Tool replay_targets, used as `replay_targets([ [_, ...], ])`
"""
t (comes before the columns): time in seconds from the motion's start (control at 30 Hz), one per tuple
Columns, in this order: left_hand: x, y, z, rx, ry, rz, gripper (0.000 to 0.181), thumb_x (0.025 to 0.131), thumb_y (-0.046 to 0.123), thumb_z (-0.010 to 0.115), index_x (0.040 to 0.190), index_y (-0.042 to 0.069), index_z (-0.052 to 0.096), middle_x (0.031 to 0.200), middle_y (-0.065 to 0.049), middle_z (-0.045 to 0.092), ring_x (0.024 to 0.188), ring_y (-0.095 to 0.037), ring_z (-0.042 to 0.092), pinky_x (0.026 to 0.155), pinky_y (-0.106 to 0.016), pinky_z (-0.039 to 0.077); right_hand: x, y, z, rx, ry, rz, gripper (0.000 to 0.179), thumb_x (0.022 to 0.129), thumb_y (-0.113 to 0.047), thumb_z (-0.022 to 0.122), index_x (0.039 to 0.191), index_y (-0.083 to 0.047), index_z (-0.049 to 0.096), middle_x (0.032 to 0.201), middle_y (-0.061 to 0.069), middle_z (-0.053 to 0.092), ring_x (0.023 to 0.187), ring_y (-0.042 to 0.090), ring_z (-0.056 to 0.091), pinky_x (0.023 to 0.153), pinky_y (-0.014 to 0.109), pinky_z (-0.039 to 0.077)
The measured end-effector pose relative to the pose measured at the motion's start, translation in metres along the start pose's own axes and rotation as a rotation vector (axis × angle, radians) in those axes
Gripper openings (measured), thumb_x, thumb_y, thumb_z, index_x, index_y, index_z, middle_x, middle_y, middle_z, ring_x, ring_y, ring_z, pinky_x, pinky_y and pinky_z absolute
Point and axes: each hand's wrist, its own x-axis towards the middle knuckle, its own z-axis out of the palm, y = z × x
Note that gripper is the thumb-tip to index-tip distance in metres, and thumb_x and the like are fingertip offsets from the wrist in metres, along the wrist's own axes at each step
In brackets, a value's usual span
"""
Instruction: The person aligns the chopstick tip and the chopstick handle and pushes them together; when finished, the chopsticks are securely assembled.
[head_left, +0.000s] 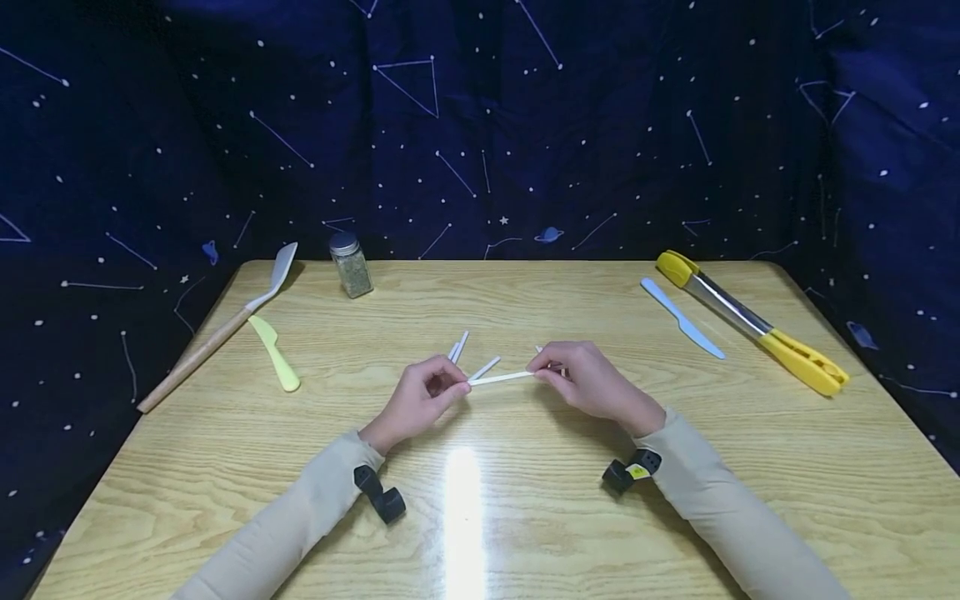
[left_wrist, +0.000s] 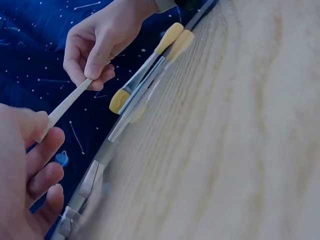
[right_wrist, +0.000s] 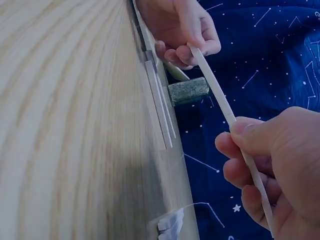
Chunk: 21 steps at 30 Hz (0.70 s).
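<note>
A slender white stick (head_left: 501, 378) stretches between the two hands above the table. My left hand (head_left: 422, 398) pinches its left end between thumb and index finger, with the other fingers loosely bent. Thumb and fingers of my right hand (head_left: 592, 385) grip the stick farther along; in the right wrist view the stick (right_wrist: 216, 85) runs on past these fingers. Several more white sticks (head_left: 486, 367) lie on the table just beyond the left hand. A small white piece (right_wrist: 171, 225), unclear in kind, shows on the table in the right wrist view, partly cut off.
On the wooden table (head_left: 525, 517), a spatula (head_left: 217, 342), a pale yellow-green knife (head_left: 276, 354) and a spice jar (head_left: 351, 267) lie or stand left. A blue knife (head_left: 682, 319) and yellow-handled tongs (head_left: 750, 321) lie right. A dark starry cloth (head_left: 480, 125) hangs behind.
</note>
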Motion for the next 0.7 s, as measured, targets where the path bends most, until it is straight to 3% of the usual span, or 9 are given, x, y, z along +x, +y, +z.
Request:
replay_targets([
  [0.13,0.001,0.004,-0.002,-0.12,-0.097,-0.047,0.004,0.087,0.0,0.066,0.089,-0.002,0.064,0.081,-0.014,0.064,0.068,-0.007,0.055,0.059,-0.02,0.043,0.001,-0.002,0.001,0.035,-0.012,-0.043,0.01,0.085,0.001,0.069,0.091,-0.007,0.072,0.084,0.003,0.071,0.068,0.003,0.055,0.063,0.024,0.052],
  [0.27,0.0,0.008,-0.002,-0.223,-0.228,-0.069,0.009,0.089,-0.003,0.061,0.095,-0.008,0.063,0.085,-0.021,0.064,0.074,-0.007,0.06,0.066,-0.019,0.046,0.002,-0.005,0.003,0.077,-0.033,-0.141,0.01,0.084,0.002,0.069,0.089,-0.007,0.073,0.083,0.004,0.072,0.072,0.005,0.06,0.086,0.042,0.054],
  [0.33,0.0,0.01,-0.001,-0.283,-0.295,-0.075,0.012,0.09,-0.004,0.059,0.098,-0.013,0.061,0.086,-0.028,0.064,0.078,-0.01,0.064,0.07,-0.019,0.048,0.003,-0.008,0.003,0.084,-0.043,-0.188,0.011,0.084,0.002,0.069,0.089,-0.007,0.073,0.084,0.004,0.072,0.075,0.006,0.063,0.09,0.046,0.052],
  [0.5,-0.001,0.019,0.006,-0.388,-0.416,-0.1,0.023,0.093,-0.002,0.055,0.113,-0.014,0.055,0.091,-0.037,0.063,0.083,-0.016,0.069,0.075,-0.027,0.054,0.003,-0.015,0.005,0.075,-0.076,-0.244,0.012,0.082,0.001,0.072,0.088,-0.009,0.073,0.085,0.002,0.073,0.077,0.008,0.065,0.078,0.034,0.055],
  [0.7,-0.001,0.025,0.012,-0.375,-0.509,-0.093,0.025,0.096,-0.001,0.052,0.117,-0.013,0.056,0.097,-0.032,0.066,0.085,-0.015,0.068,0.077,-0.03,0.054,0.004,-0.02,0.007,0.061,-0.139,-0.254,0.007,0.083,-0.008,0.073,0.088,-0.013,0.073,0.084,-0.002,0.072,0.077,0.007,0.063,0.072,0.026,0.052],
])
